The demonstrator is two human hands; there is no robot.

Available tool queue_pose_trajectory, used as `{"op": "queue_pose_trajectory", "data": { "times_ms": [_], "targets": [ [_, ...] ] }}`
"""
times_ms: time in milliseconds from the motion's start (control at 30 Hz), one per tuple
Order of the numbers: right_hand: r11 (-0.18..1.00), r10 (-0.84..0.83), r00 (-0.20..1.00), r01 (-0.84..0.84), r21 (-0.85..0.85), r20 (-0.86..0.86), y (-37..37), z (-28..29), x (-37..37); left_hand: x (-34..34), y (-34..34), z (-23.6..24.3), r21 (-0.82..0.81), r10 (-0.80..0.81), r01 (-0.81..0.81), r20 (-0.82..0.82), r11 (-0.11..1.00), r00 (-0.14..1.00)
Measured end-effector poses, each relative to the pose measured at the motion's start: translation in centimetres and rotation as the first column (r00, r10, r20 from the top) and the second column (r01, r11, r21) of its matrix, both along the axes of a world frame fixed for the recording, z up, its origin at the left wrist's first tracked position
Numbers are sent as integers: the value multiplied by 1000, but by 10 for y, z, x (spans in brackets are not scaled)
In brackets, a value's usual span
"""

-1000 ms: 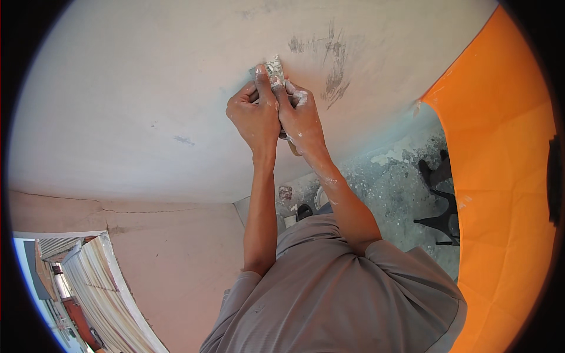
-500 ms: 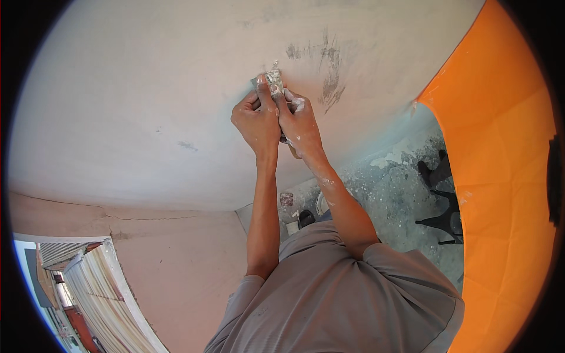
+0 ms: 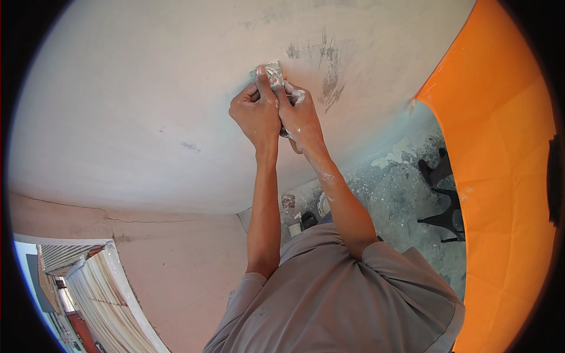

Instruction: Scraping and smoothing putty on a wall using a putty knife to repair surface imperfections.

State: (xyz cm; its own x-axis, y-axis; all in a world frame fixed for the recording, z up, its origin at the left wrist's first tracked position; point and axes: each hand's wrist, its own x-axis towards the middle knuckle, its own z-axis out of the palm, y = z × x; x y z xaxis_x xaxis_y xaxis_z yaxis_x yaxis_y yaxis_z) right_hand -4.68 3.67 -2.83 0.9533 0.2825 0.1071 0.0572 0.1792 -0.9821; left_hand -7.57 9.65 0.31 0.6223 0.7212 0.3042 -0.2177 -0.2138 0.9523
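Observation:
Both my hands are raised together against a pale wall. Between them is a putty knife with a metal blade smeared with white filler. Its tan handle shows below my right hand. My right hand is closed around the tool, with white filler on its fingers. My left hand is closed beside it, thumb pressed on the blade against the wall. The fingers hide the middle of the tool. Dark grey scuffs mark the wall to the right of the blade.
An orange cloth hangs along the right. Below lies a grey floor spattered white, with black furniture legs, a white bucket and a black slipper. A cracked pinkish wall adjoins a curtained opening at lower left.
Both hands and the putty knife have moved slightly up the wall. The lumpy white filler at the blade's tip now looks flatter, and more of the blade shows.

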Motion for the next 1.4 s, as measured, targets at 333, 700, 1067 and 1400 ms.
{"op": "queue_pose_trajectory", "data": {
  "times_ms": [333, 700, 1067, 1400],
  "targets": [
    [999, 3, 1000, -2, -47, 28, -4, 22, 2, -1, 0, 17, 31, 6, -6, 15, 1000, 1000],
    [999, 37, 999, -37, 24, -20, -2, 3, 7, 0, 2, 4, 114, 89, -76, -115, 991, 989],
    [997, 25, 998, -20, 72, -62, -3, -11, -4, 6, 2, -13, 113, 74, -66, -63, 991, 995],
    [999, 21, 997, -18, 41, -76, -4, -29, 1, 0, -5, -25, 67, 56, -50, -93, 996, 994]
  ]
}}
